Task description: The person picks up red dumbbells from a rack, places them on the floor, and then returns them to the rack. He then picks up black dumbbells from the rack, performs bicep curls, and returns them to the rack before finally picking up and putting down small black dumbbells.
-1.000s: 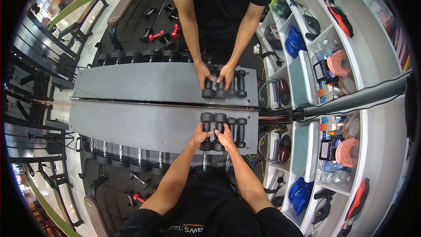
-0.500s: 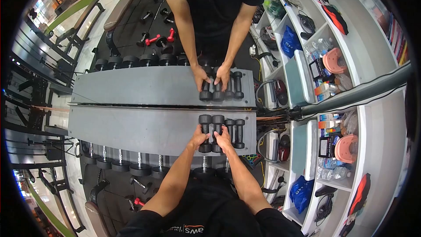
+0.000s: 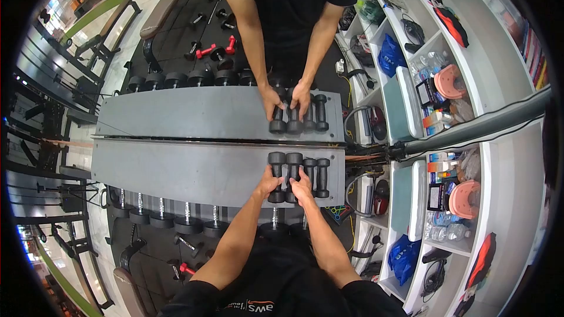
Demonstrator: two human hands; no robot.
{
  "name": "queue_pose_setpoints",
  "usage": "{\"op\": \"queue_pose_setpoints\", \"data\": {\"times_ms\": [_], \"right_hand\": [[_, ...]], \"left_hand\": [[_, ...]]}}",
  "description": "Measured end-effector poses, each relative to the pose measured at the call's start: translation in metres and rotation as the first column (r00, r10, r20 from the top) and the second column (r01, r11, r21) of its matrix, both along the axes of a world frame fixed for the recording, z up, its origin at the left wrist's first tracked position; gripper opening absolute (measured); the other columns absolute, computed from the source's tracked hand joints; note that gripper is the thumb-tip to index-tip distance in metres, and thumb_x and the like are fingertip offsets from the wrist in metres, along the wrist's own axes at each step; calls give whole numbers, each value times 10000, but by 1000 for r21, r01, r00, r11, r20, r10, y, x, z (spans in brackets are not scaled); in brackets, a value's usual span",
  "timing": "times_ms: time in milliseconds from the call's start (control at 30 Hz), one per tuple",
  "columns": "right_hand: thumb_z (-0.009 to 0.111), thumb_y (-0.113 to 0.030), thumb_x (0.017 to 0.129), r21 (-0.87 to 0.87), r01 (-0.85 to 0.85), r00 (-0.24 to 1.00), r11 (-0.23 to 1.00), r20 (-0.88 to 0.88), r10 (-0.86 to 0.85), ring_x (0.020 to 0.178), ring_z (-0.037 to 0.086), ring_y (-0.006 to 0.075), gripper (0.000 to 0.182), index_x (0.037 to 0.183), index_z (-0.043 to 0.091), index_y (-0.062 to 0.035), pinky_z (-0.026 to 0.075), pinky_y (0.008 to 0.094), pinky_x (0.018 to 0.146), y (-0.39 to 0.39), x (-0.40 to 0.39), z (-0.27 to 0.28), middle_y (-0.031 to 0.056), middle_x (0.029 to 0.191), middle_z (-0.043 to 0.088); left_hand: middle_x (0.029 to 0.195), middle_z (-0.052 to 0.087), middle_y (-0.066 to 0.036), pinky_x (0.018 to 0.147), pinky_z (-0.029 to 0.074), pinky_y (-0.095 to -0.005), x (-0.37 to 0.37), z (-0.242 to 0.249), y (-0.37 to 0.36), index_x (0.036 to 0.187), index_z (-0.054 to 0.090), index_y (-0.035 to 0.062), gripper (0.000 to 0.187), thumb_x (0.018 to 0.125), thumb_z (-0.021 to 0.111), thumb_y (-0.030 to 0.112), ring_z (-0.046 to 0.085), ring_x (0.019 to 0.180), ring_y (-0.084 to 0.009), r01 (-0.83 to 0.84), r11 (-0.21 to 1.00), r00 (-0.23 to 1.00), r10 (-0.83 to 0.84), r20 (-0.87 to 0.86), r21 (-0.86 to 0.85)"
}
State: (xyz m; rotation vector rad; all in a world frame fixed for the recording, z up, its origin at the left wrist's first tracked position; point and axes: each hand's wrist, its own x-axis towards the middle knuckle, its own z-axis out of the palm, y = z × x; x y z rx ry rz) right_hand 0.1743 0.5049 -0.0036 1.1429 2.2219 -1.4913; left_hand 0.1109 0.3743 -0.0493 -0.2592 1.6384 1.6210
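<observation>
On the grey shelf top, black dumbbells stand side by side near the right end, lying lengthwise away from me. My left hand grips the leftmost dumbbell from its left side, thumb over the handle. Around the right side of the dumbbell beside it my right hand is closed, its thumb on the handle. These two dumbbells sit close together. Just right of my right hand lie two slimmer dumbbells, one partly behind my fingers and the other untouched. Both hands' fingertips are partly hidden.
A mirror behind the shelf top reflects my arms and the dumbbells. Larger dumbbells rest on a rack below the front edge. White shelving with bottles, a pink container and a blue bag stands at right.
Both hands keep their grip on the two left dumbbells. The whole view has shifted very slightly; the dumbbells show no clear movement along the shelf top.
</observation>
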Motion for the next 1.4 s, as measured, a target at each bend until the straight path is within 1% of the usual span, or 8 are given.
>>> {"op": "queue_pose_setpoints", "data": {"times_ms": [100,200,467,667,933,1067,1167,1400], "right_hand": [[585,-33,909,19,-42,992,999,-122,44,1361,446,282,568,1451,417,-20,347,322,1117,10,9,-11,203,1473,448],[534,36,913,-220,-27,982,975,-190,-15,1344,471,276,511,1417,456,3,377,326,1101,21,12,19,199,1443,484],[569,-14,893,-77,-249,961,966,-144,236,1217,587,309,538,1419,488,-91,468,351,1024,17,47,30,250,1363,542],[641,-33,827,148,-339,906,929,-215,365,1349,458,310,612,1416,481,-80,377,366,1112,-6,67,42,175,1463,465],[653,7,758,213,-206,885,955,-375,275,1418,357,315,780,1483,387,-107,299,363,1157,-38,97,78,160,1532,374],[648,6,755,219,-172,890,960,-383,247,1420,357,310,786,1486,384,-108,306,374,1152,-42,118,91,165,1533,372],[641,3,750,163,-137,898,977,-396,192,1415,365,313,787,1486,382,-98,294,355,1157,-46,132,84,186,1521,384],[621,79,787,66,-104,913,992,-390,121,1413,364,300,795,1508,335,-92,310,394,1157,-69,160,67,182,1527,372]], "left_hand": [[1284,519,-212,991,429,-403,1,-14,1,1412,289,-18,713,813,675,-33,519,1174,-295,17,997,998,-22,-53,-81],[1286,505,-198,1009,410,-398,2,-6,1,1386,315,-15,676,811,671,-30,500,1188,-288,15,999,999,-16,-31,-38],[1255,531,-193,991,428,-407,1,-13,-2,1379,333,21,656,825,682,-18,532,1152,-297,31,999,998,-32,-50,-29],[1451,408,-264,1090,371,-393,5,-31,2,1511,160,-7,871,828,699,13,433,1331,-341,9,999,995,-14,-102,-51],[1339,520,-274,1006,458,-438,23,16,0,1435,390,-17,842,743,827,183,543,1217,-392,-20,976,977,-28,-212,-218],[1204,577,-217,997,469,-425,37,11,-5,1400,469,18,759,733,800,166,555,1158,-376,-134,876,873,-116,-473,-463],[1185,583,-214,1004,464,-433,25,-14,-26,1340,521,6,669,744,777,171,564,1139,-371,11,965,932,-105,-346,-263],[1393,473,-215,1046,393,-555,50,38,-40,1474,278,71,1067,621,883,283,452,1295,-409,257,843,871,-414,-265,-473]]}}
